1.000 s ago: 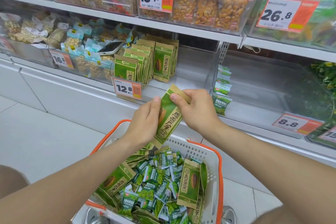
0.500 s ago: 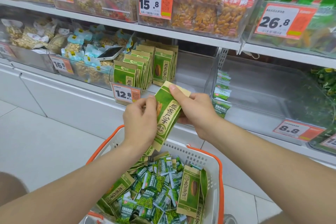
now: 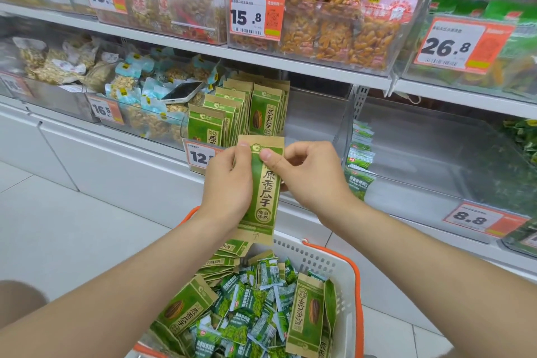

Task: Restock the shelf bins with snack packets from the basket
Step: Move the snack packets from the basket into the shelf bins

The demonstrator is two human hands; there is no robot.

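Observation:
A green and tan sunflower seed packet (image 3: 263,193) stands upright in front of the clear shelf bin (image 3: 316,122). My left hand (image 3: 228,183) grips its left edge and my right hand (image 3: 311,176) pinches its top right part. Behind it, rows of the same seed packets (image 3: 241,109) stand in the left half of that bin. Below, the white basket with orange handles (image 3: 334,266) holds more seed packets and several small green snack packets (image 3: 250,305).
A phone (image 3: 182,92) lies on the nut packets in the bin to the left. The clear bin on the right (image 3: 430,154) has small green packets (image 3: 359,154) stacked at its left wall. Price tags hang along the shelf edges. Pale floor tiles lie at the left.
Both hands have raised the seed packet from above the basket towards the bin and turned it from tilted to upright. The view has moved closer to the shelf.

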